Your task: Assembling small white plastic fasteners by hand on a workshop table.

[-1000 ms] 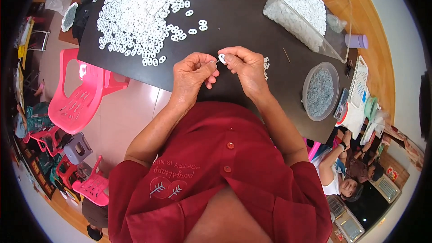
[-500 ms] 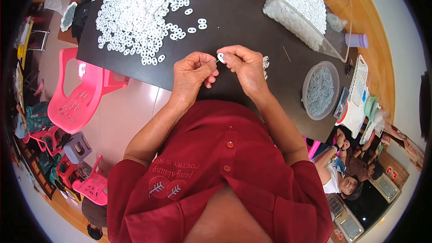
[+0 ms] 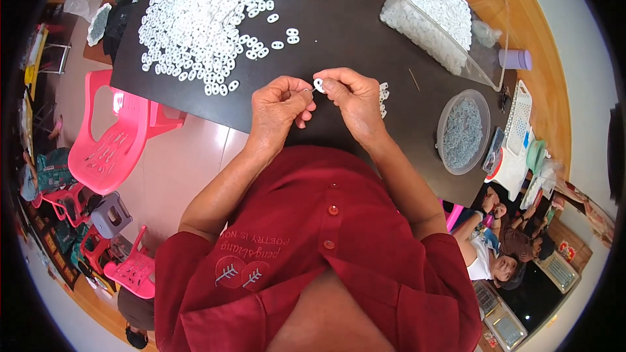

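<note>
Head view: both hands meet above the near edge of the dark counter [image 3: 365, 19], the right hand [image 3: 355, 101] pinching a small white ring piece [image 3: 319, 84] at its fingertips while the left hand [image 3: 277, 107] is closed on a thin wire-like part aimed at it, probably for fine alignment. A heap of white ring pieces [image 3: 202, 23] lies toward the far left corner, and a round bowl of grey parts [image 3: 463, 132] sits near the right edge, both within reach.

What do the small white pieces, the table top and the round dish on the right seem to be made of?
White pieces: probably moulded plastic, matte, uniform in shape. Table top: dark, smooth, faintly glossy, maybe laminate or painted board. Round dish: clear plastic by its see-through rim, holding fine greyish parts, possibly metal.
</note>
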Demonstrator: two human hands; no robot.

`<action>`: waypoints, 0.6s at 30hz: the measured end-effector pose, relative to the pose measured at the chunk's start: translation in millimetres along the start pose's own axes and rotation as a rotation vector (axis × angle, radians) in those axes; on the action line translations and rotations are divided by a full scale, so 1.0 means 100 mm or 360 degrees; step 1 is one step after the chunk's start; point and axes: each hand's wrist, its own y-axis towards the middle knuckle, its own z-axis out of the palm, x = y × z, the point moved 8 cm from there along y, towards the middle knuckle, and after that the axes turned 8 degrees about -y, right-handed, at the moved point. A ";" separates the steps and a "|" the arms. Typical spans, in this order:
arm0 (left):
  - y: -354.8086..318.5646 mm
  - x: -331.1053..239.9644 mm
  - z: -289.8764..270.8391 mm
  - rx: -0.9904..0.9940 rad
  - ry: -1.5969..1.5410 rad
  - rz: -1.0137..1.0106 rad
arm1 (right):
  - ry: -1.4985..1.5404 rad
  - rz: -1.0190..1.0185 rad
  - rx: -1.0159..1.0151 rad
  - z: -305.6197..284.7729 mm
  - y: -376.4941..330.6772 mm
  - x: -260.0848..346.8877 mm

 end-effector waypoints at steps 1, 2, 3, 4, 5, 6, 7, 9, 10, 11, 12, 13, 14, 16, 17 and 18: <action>0.00 0.00 0.00 -0.0010 0.0017 0.0002 | -0.0001 -0.0001 0.0000 0.00 0.00 0.00; 0.00 0.00 0.00 -0.0010 0.0017 0.0002 | 0.0006 0.0015 -0.0003 0.01 0.00 -0.01; 0.00 0.00 0.01 -0.0002 0.0015 0.0000 | 0.0012 0.0030 -0.0005 0.01 -0.01 -0.02; 0.00 0.00 0.01 0.0006 0.0012 -0.0001 | 0.0012 0.0030 -0.0005 0.01 -0.01 -0.02; 0.00 0.00 0.01 0.0006 0.0012 -0.0002 | -0.0002 0.0017 -0.0005 0.01 -0.01 -0.01; 0.00 0.00 0.01 0.0003 0.0007 -0.0013 | -0.0016 0.0003 -0.0004 0.01 -0.01 -0.01; 0.00 0.00 0.00 -0.0001 0.0002 -0.0025 | -0.0016 0.0002 -0.0004 0.02 -0.01 -0.01; -0.01 -0.01 0.01 -0.0003 -0.0005 -0.0013 | -0.0024 -0.0046 -0.0029 0.02 -0.02 0.00; -0.01 -0.01 0.02 -0.0005 -0.0012 -0.0002 | -0.0024 -0.0048 -0.0028 0.01 -0.01 0.01; -0.01 -0.02 0.01 -0.0005 -0.0012 -0.0001 | 0.0000 -0.0027 -0.0026 -0.01 0.00 0.01; -0.01 -0.01 0.01 -0.0008 -0.0026 -0.0011 | 0.0025 -0.0007 -0.0023 -0.02 0.01 0.00; -0.01 -0.01 0.00 -0.0012 -0.0041 -0.0020 | 0.0025 -0.0008 -0.0023 -0.03 0.01 0.00; -0.01 -0.02 0.00 -0.0011 -0.0041 -0.0020 | 0.0039 0.0022 -0.0009 -0.03 0.01 -0.01; -0.01 -0.02 0.01 -0.0006 -0.0050 -0.0013 | 0.0054 0.0052 0.0004 -0.02 0.01 -0.02; -0.01 -0.03 0.00 -0.0005 -0.0050 -0.0012 | 0.0027 0.0059 0.0000 -0.02 0.00 -0.02; 0.00 -0.02 0.00 0.0000 -0.0048 -0.0015 | 0.0000 0.0066 -0.0004 -0.01 0.00 -0.02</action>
